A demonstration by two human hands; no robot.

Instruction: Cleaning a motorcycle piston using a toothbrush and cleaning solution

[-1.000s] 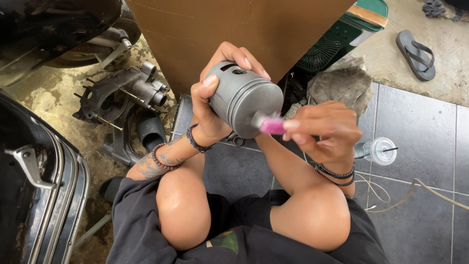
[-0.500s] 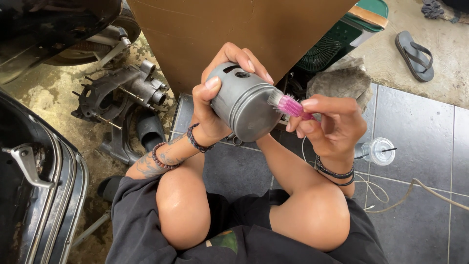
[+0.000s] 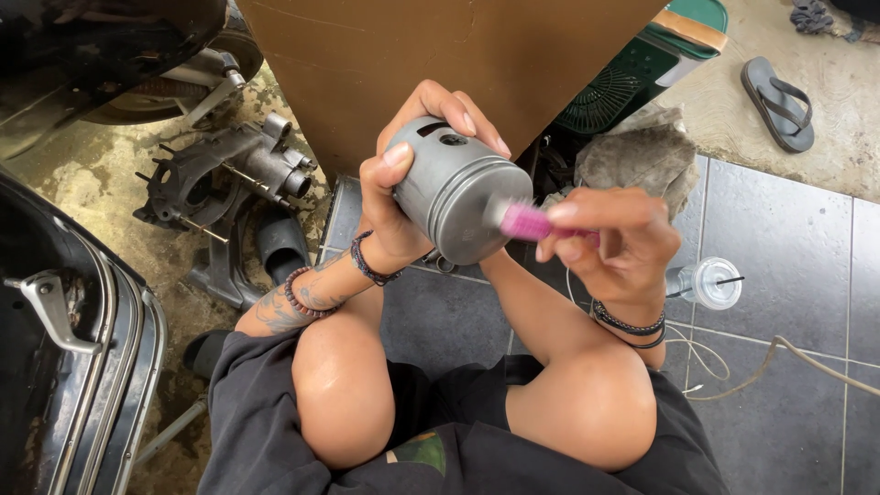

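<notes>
At far left, one dark vehicle body panel [image 3: 64, 367] with a metal handle runs along the frame edge; beside it, on the dirt floor, lies one grey engine casing [image 3: 229, 179]. One left hand [image 3: 403, 197] is closed around one grey metal piston [image 3: 458, 197], thumb on the near wall, fingers wrapped over the far side. The piston is held in the air above the knees, in front of a brown board [image 3: 412, 64]. Its long axis is tilted: the flat closed crown faces lower right, toward the other hand, and the open skirt end points upper left. Ring grooves circle the wall just behind the crown. One right hand [image 3: 610, 243] has its grip closed on one small pink block [image 3: 527, 223], pinched between thumb and fingertips, its tip touching the crown's edge. Two bracelets sit on the left wrist; dark bands sit on the right wrist, count unclear. Further right, on the grey tiled floor [image 3: 779, 238], stand one clear plastic cup [image 3: 706, 282] with a straw and one pale cord [image 3: 779, 367]. One sandal [image 3: 777, 103] lies at upper right on concrete.
</notes>
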